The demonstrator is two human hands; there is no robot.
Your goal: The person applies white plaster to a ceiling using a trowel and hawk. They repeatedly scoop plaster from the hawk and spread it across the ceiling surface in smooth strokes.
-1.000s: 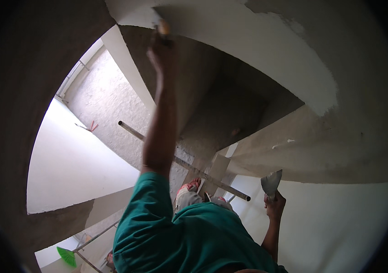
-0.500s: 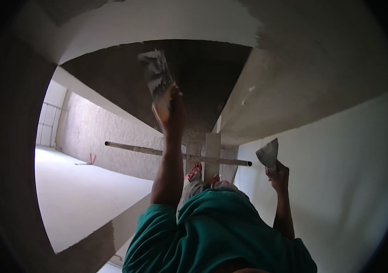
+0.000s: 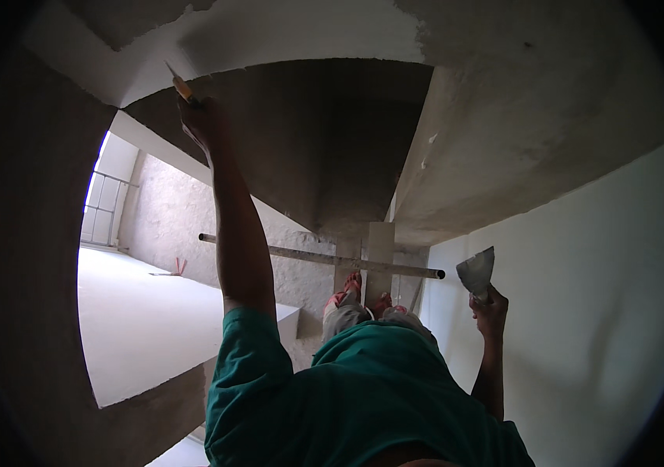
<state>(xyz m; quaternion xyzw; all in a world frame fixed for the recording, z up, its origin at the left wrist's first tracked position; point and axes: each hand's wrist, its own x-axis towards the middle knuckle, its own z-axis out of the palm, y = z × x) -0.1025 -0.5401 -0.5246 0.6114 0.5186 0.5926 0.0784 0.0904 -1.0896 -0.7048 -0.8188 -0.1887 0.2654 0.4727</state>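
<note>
My left hand (image 3: pixel 199 121) is raised high on the left, closed round the orange handle of a broad plastering blade (image 3: pixel 177 76). The blade is seen nearly edge-on against the overhead beam (image 3: pixel 293 31), which is partly coated in pale plaster with ragged edges; whether it touches the surface I cannot tell. At the right, lower down, my right hand (image 3: pixel 490 315) grips a smaller putty knife (image 3: pixel 475 268), its grey, smeared blade pointing upward beside the white wall (image 3: pixel 589 272).
My feet stand on narrow boards (image 3: pixel 381 249) high up. A metal pipe (image 3: pixel 308 256) lies crosswise beyond them. Down on the left are a rough floor (image 3: pixel 168 202), a white ledge (image 3: pixel 145 327) and a barred railing (image 3: pixel 102 208). A bare concrete surface (image 3: pixel 558 140) slopes at the upper right.
My left hand came down from the beam half a second ago, turning the blade face-on, and has since moved up and left. The view has rotated; my right hand still holds its knife.
</note>
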